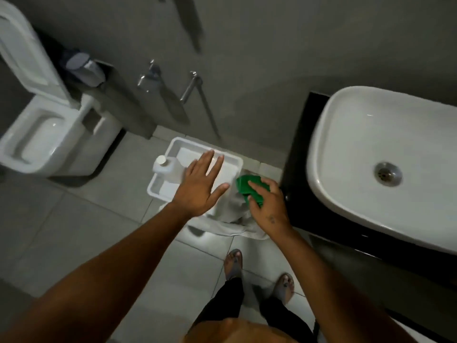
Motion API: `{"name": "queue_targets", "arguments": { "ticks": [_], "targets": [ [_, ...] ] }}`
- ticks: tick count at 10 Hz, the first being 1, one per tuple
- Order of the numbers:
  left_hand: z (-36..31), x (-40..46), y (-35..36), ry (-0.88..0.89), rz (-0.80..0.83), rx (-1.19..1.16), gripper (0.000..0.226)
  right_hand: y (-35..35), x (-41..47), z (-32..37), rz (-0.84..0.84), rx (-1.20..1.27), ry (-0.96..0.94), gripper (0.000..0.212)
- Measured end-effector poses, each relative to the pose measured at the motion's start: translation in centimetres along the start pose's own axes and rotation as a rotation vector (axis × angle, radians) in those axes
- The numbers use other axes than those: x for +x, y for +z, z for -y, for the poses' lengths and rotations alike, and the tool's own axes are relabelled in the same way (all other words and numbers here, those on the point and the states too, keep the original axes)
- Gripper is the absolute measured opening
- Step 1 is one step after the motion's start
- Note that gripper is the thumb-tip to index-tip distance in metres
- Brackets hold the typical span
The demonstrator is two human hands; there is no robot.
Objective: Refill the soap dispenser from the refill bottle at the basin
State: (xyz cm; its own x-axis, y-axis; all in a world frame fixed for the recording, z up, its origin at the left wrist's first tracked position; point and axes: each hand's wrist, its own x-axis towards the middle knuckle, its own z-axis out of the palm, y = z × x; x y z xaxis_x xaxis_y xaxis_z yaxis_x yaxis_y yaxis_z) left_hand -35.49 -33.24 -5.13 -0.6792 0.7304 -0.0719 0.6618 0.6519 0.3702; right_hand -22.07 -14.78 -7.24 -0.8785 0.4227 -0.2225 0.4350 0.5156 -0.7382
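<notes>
A white refill bottle (165,165) with a round white cap stands in a white plastic tray (178,144) on the floor. My left hand (201,184) hovers over the tray with fingers spread, just right of the bottle, holding nothing. My right hand (268,205) grips a green object (244,185) beside the tray's right edge, above a white cloth or bag (232,211). The white basin (371,154) sits on a dark counter at the right. No soap dispenser shows clearly.
A white toilet (47,134) with its lid up stands at the left. Chrome taps (148,75) and a hose hang on the grey wall. My feet in sandals (233,263) stand on the tiled floor below the tray.
</notes>
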Motion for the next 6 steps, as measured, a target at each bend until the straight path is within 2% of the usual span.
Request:
{"name": "queue_targets", "arguments": {
  "ticks": [1, 3, 5, 6],
  "targets": [
    [4.6, -5.1, 3.5, -0.18, 0.112, 0.009, 0.075, 4.3, 3.4, 1.7, 0.101, 0.001, -0.046, 0.044],
    [8.5, -6.5, 11.0, -0.272, 0.195, 0.012, 0.077, 14.0, 9.5, 1.1, 0.286, -0.27, -0.105, 0.042],
    [10.9, -7.2, 14.2, -0.215, 0.2, 0.124, 0.077, 18.2, 11.7, -0.4, 0.382, -0.418, -0.062, 0.049],
    [10.8, -7.5, 14.0, -0.21, 0.211, 0.15, 0.077, 16.7, 11.6, 0.3, 0.337, -0.3, -0.036, 0.053]
  ]
}}
